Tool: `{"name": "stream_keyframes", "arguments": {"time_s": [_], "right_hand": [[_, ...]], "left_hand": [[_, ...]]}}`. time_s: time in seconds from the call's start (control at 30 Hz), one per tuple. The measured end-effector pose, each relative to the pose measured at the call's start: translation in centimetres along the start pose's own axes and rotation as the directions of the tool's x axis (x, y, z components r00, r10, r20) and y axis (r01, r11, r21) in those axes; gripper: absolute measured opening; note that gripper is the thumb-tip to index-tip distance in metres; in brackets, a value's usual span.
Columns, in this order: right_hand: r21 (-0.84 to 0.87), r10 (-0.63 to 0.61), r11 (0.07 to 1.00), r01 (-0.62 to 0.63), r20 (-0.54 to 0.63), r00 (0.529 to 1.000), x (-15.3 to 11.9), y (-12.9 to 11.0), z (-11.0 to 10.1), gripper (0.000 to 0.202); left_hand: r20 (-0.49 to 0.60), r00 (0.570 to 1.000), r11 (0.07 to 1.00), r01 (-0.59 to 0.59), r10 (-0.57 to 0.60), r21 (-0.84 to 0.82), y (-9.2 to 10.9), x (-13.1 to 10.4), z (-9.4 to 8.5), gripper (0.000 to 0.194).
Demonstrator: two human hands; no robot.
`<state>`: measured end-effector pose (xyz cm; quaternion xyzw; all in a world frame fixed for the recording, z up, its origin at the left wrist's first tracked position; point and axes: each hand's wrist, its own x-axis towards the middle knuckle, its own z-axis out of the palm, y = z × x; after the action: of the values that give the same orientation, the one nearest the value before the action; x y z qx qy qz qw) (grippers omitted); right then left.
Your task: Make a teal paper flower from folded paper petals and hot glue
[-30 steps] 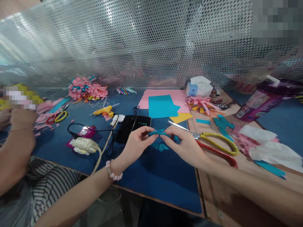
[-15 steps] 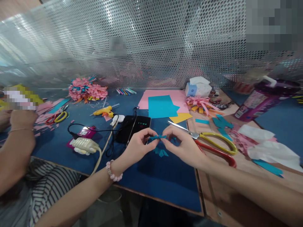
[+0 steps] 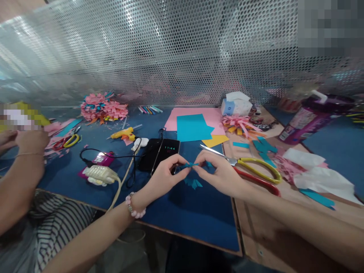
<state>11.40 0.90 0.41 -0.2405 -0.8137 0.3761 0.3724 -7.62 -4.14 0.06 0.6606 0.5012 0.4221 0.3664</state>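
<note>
Between my two hands is a small piece of blue fringed paper [image 3: 192, 183], its cut ends hanging below my fingers. My left hand [image 3: 170, 169], with a beaded bracelet on its wrist, pinches one side between thumb and fingertips. From the other side my right hand [image 3: 214, 169] pinches the same paper, the fingertips of both hands almost touching. Part of the paper is hidden behind the fingers. Large scissors [image 3: 257, 170] with yellow and red handles lie beside my right hand, blades partly apart. A lit phone [image 3: 167, 149] lies just behind my left hand.
Blue paper [image 3: 193, 127] lies on pink sheets [image 3: 172, 119]. Further left are a yellow glue gun [image 3: 123, 133], a power strip [image 3: 102, 174] with cables and a pink paper pompom [image 3: 95, 106]. A tissue box [image 3: 235, 104] and purple cup [image 3: 309, 119] stand right. A co-worker's arm [image 3: 27, 163] reaches in at left.
The view has shifted slightly, moving the table things a little left in the picture. Both my hands keep their pinch on the blue paper, with only small finger movement.
</note>
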Motion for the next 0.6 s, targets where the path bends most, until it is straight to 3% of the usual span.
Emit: {"name": "stream_keyframes", "arguments": {"time_s": [0.17,0.27,0.43,0.6], "right_hand": [[-0.017,0.066,0.998,-0.066,0.017,0.998,0.6,0.3,-0.2,0.011],[-0.040,0.056,0.998,-0.056,0.008,0.998,0.7,0.6,-0.3,0.011],[-0.134,-0.059,0.989,0.063,0.032,0.998,0.7,1.2,-0.3,0.013],[-0.214,-0.148,0.964,0.156,0.054,0.987,0.8,1.0,-0.5,0.017]], "left_hand": [[-0.071,0.996,0.998,0.059,-0.061,-0.038,-0.7,0.2,-0.1,0.018],[-0.049,0.996,0.996,0.074,-0.077,-0.048,-0.7,0.3,-0.1,0.017],[0.049,0.999,0.996,-0.016,0.012,0.091,-0.3,0.3,0.0,0.016],[0.039,0.999,0.984,-0.034,0.028,0.177,0.4,0.2,-0.3,0.020]]}}
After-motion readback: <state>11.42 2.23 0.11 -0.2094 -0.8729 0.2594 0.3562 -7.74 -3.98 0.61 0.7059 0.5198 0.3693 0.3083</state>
